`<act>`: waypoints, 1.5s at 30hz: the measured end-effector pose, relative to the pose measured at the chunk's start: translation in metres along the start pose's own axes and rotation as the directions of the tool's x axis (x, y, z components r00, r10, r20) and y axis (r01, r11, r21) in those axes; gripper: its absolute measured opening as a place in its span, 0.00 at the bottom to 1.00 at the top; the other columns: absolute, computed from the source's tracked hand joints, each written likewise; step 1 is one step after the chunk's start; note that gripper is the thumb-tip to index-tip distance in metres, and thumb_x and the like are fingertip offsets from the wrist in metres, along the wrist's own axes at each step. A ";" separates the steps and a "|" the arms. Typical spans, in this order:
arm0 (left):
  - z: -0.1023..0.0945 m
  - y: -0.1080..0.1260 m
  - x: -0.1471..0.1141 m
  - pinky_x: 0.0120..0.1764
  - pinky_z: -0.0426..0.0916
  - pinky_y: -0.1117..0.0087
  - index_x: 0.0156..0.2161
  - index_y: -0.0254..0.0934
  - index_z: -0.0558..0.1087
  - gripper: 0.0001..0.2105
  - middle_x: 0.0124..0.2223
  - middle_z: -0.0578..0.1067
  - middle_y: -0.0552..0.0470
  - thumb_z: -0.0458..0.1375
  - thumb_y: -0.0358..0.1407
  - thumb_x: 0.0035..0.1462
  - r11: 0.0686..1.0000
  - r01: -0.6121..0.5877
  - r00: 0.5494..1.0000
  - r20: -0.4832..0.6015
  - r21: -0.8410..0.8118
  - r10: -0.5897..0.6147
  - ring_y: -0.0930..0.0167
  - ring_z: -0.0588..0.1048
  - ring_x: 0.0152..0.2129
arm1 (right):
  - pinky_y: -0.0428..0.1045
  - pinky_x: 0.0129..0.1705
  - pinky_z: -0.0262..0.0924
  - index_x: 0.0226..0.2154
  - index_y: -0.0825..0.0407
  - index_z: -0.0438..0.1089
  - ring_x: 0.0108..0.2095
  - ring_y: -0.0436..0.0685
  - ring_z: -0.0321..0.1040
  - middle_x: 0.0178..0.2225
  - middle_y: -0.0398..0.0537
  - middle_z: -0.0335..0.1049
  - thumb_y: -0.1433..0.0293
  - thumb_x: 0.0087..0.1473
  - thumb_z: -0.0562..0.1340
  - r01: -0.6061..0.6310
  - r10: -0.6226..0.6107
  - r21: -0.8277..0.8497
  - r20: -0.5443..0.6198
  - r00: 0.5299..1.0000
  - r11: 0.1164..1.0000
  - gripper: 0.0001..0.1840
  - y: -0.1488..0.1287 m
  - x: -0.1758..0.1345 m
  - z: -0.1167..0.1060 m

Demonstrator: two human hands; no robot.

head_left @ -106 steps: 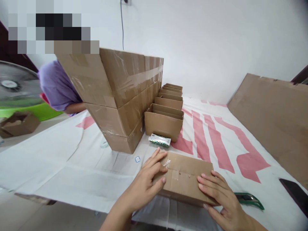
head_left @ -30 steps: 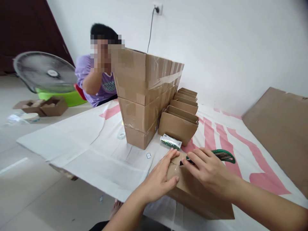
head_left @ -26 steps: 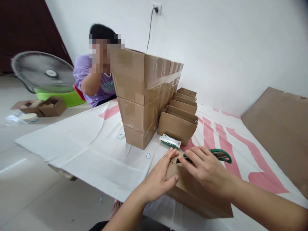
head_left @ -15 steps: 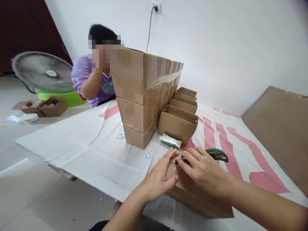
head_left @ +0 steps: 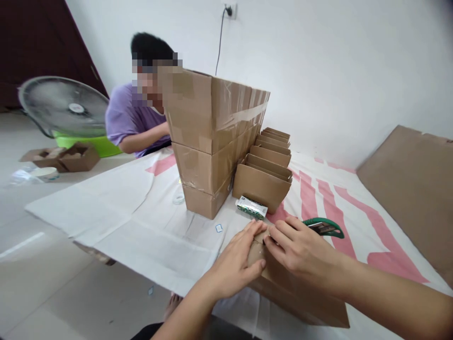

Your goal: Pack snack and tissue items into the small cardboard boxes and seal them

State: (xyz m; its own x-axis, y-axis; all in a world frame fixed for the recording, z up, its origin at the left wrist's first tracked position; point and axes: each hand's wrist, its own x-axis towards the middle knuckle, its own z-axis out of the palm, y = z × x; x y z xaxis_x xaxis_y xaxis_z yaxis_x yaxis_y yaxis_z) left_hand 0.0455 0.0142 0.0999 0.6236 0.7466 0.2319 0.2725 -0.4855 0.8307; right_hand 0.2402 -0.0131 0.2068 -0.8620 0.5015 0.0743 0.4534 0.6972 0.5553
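Note:
A brown cardboard box (head_left: 304, 288) lies on the cloth in front of me. My left hand (head_left: 239, 259) rests flat on its far left end, fingers stretched out and thumb apart. Close beside it, my right hand (head_left: 293, 243) is closed round a green-handled cutter (head_left: 329, 226), fingertips low against the top of the box. The cutter's rounded green end sticks out behind the knuckles; its tip is mostly hidden under the fingers. A small shiny printed packet (head_left: 252, 208) lies just beyond both hands.
A tall stack of taped cartons (head_left: 193, 141) stands ahead, with several open cartons (head_left: 264, 182) in a row beside it. Across the table sits a person in purple (head_left: 122, 113). There is a fan (head_left: 63, 106) at left and a large cardboard sheet (head_left: 406, 189) at right.
My right hand and the cutter have shifted slightly right, and the box with them. The other person's arm has come down from the face toward the carton stack.

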 end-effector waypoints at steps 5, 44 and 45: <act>-0.002 0.004 0.000 0.66 0.50 0.48 0.68 0.40 0.49 0.35 0.70 0.57 0.43 0.58 0.36 0.58 1.000 -0.013 1.000 -0.005 -0.026 0.013 0.57 0.54 0.67 | 0.56 0.36 0.52 0.35 0.55 0.71 0.33 0.60 0.62 0.33 0.52 0.70 0.76 0.56 0.57 -0.020 0.021 0.012 -0.003 1.000 1.000 0.07 0.002 -0.012 -0.001; 0.001 0.004 0.004 0.66 0.51 0.48 0.68 0.40 0.49 0.36 0.70 0.57 0.42 0.58 0.38 0.58 1.000 -0.014 1.000 -0.015 0.001 0.014 0.57 0.55 0.66 | 0.55 0.36 0.55 0.35 0.55 0.70 0.34 0.60 0.63 0.35 0.53 0.71 0.73 0.54 0.60 -0.084 0.083 0.090 0.013 0.996 0.992 0.05 0.001 -0.002 0.002; 0.001 0.004 0.004 0.66 0.51 0.47 0.68 0.40 0.49 0.35 0.70 0.56 0.42 0.58 0.38 0.58 1.000 -0.011 1.000 -0.011 0.009 0.011 0.57 0.55 0.66 | 0.55 0.37 0.55 0.35 0.55 0.70 0.35 0.59 0.63 0.35 0.52 0.72 0.73 0.55 0.60 -0.062 0.060 0.085 0.020 0.998 0.994 0.05 0.003 -0.002 0.000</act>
State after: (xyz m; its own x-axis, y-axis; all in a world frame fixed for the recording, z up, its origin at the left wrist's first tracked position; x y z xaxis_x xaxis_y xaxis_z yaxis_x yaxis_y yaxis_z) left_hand 0.0501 0.0146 0.1036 0.6186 0.7461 0.2462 0.2726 -0.4977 0.8234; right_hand 0.2430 -0.0118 0.2083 -0.8284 0.5527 0.0909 0.5235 0.7061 0.4769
